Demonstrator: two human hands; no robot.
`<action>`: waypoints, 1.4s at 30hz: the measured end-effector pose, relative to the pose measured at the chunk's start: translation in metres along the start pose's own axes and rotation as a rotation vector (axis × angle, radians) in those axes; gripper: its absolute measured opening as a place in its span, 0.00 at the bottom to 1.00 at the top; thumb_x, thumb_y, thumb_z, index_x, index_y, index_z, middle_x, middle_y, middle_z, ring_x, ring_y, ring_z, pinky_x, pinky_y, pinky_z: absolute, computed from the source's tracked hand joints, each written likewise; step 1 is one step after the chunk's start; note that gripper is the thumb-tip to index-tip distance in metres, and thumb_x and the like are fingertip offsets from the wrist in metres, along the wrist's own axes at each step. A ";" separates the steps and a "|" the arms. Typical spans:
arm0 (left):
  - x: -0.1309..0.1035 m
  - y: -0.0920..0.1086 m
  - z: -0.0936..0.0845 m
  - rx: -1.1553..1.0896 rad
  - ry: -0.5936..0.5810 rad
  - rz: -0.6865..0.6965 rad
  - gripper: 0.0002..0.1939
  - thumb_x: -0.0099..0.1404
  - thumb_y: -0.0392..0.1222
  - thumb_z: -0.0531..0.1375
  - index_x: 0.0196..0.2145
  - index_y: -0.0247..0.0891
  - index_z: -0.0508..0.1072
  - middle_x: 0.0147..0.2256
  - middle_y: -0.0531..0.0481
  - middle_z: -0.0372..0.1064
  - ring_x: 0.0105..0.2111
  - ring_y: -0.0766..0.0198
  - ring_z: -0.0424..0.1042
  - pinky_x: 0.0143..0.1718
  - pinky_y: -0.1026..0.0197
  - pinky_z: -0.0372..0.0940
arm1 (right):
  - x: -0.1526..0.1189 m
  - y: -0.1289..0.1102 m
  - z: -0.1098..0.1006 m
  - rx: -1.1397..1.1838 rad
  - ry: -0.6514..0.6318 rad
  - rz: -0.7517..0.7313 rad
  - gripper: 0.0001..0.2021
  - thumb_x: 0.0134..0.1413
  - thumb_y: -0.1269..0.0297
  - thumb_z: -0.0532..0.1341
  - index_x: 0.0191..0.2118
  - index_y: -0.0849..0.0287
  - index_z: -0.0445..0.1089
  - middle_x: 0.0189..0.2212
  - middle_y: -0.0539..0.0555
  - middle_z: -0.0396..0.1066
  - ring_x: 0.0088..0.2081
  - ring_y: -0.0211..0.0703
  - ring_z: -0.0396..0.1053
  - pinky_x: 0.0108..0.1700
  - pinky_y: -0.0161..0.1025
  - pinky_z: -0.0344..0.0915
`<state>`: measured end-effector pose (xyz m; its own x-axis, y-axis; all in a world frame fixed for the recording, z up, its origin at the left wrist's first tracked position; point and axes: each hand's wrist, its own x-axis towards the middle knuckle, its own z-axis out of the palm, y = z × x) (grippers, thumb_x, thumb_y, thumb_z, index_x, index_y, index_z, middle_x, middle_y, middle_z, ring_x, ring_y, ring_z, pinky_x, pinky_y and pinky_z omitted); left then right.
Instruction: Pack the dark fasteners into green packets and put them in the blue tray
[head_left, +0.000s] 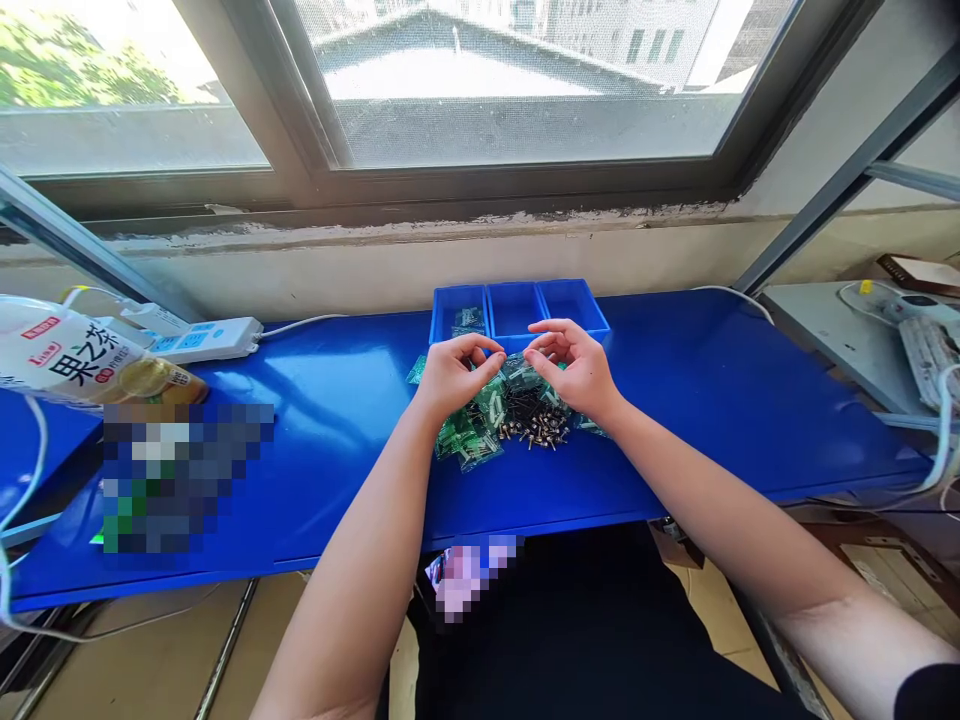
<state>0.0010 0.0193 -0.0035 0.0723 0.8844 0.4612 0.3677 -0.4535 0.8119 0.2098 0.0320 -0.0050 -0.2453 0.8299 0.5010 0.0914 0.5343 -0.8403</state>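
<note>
Over the middle of the blue table, my left hand (463,374) has its thumb and forefinger pinched together. Facing it, my right hand (581,372) curls its fingers toward its thumb, the tips close together. Anything held between these fingertips is too small to make out. Beneath the hands lie small clear bags (471,443) with green and pale pieces inside. A heap of small screw-like pieces (541,430), dark with shiny metal ends, sits beside them, partly hidden by my right hand. Just behind stands a blue three-compartment tray (517,340); clear packets (468,320) lie in its left compartment.
On the left of the blue table (337,470), a labelled drink bottle (97,360) lies near a white power strip (210,338) and a blurred-out object (184,480). A window ledge runs behind. Metal posts rise at both sides; cables hang at the right (943,430).
</note>
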 end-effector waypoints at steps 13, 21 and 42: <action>0.000 0.003 -0.001 -0.020 -0.028 -0.029 0.09 0.62 0.46 0.67 0.36 0.38 0.81 0.19 0.55 0.63 0.19 0.71 0.58 0.21 0.64 0.54 | 0.000 -0.001 0.000 -0.006 0.011 0.009 0.18 0.58 0.55 0.67 0.51 0.53 0.70 0.36 0.52 0.77 0.35 0.41 0.74 0.35 0.41 0.70; 0.000 0.002 -0.001 -0.023 -0.079 -0.029 0.12 0.61 0.48 0.69 0.39 0.39 0.82 0.19 0.57 0.58 0.20 0.71 0.54 0.21 0.63 0.50 | 0.002 0.001 0.000 0.098 0.031 0.067 0.20 0.54 0.52 0.70 0.49 0.54 0.71 0.37 0.53 0.79 0.36 0.43 0.77 0.33 0.41 0.72; 0.000 0.007 0.002 -0.162 -0.019 -0.052 0.11 0.61 0.46 0.69 0.39 0.39 0.81 0.22 0.52 0.75 0.20 0.66 0.74 0.23 0.63 0.68 | 0.004 0.005 -0.003 -0.064 0.010 0.096 0.15 0.54 0.49 0.70 0.39 0.55 0.80 0.25 0.50 0.72 0.26 0.37 0.67 0.30 0.38 0.64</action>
<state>0.0054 0.0166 0.0019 0.0748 0.9084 0.4114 0.2175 -0.4175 0.8823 0.2127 0.0386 -0.0068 -0.2229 0.8790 0.4215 0.1757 0.4615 -0.8696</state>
